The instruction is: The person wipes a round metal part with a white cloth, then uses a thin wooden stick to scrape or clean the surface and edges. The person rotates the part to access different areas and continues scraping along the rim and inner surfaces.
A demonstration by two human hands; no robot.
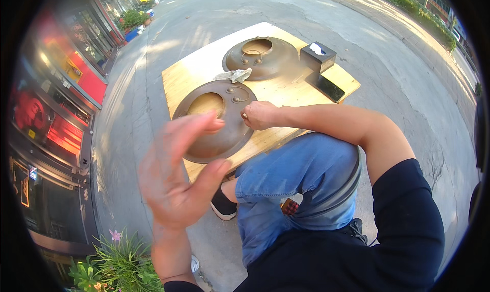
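Observation:
A round brown metal lid (233, 137) with a large off-centre hole and ring handles lies on the near part of a low wooden table (191, 72). My right hand (260, 115) is curled at its right rim. A small pale tip shows at those fingers; whether it is a nail or a held thing I cannot tell. Raised nearer the camera and slightly blurred, my left hand (176, 173) has its thumb and fingers apart and holds nothing. It covers part of the lid. A second, similar lid (281, 58) lies farther back, with a crumpled pale cloth or tissue (240, 75) between the two.
At the table's right stand a black tissue box (323, 64) and a dark phone (331, 88) lying flat beside it. My crossed legs in blue jeans (298, 169) press close to the near edge. Potted plants (122, 261) and glass shopfront doors (53, 204) line the left side.

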